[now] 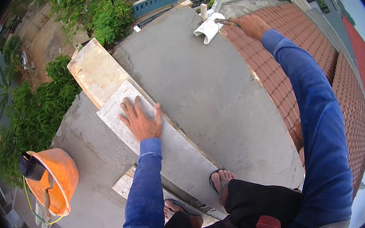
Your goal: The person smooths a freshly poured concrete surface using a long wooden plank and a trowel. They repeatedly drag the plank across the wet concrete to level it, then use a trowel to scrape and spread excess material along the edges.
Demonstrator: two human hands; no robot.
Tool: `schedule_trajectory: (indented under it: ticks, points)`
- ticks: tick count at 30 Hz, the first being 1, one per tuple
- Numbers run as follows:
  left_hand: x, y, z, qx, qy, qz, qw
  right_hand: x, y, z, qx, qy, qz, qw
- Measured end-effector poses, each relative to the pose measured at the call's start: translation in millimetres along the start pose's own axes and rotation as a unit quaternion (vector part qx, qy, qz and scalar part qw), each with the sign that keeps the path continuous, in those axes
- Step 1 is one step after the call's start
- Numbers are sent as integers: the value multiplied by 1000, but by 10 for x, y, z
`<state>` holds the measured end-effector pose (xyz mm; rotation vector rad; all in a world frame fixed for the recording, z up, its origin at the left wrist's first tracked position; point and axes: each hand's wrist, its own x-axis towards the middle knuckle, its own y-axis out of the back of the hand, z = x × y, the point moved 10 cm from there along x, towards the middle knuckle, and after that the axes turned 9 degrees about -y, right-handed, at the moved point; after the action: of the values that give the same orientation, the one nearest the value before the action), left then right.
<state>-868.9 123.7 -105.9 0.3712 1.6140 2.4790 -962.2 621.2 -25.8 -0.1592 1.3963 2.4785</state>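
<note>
My left hand (142, 121) lies flat with its fingers spread on a pale, cement-dusted plank (124, 109). At the far right, my right hand (251, 26) is closed round the handles of dark metal pincers (227, 22). Their jaws meet a thin wire looped round a short white plastic pipe (208, 31). The pipe's near end is open and cut like a trough. It sits at the far edge of the grey cement slab (186, 69), by the roof tiles. Whatever the jaws grip is too small to make out.
An orange bucket (66, 175) with a tool in it stands at the left, a black object on its rim. Red-brown roof tiles (274, 55) border the slab on the right. Both sandalled feet (222, 179) stand near the planks. Trees (42, 111) and ground lie below the left edge.
</note>
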Motion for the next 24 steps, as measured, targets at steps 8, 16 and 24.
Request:
schedule_trajectory:
  ticks: [8,16,24]
  points:
    - [-2,11,2,2,-1,3,1000,-598,-711,-170,306,-232,-119,916]
    - [13,25,30,8,-1,6,1000,-663,-837,-3,339,-253,-62,904]
    - [5,28,32,15,-8,11,1000,-289,-330,32,117,-149,25,981]
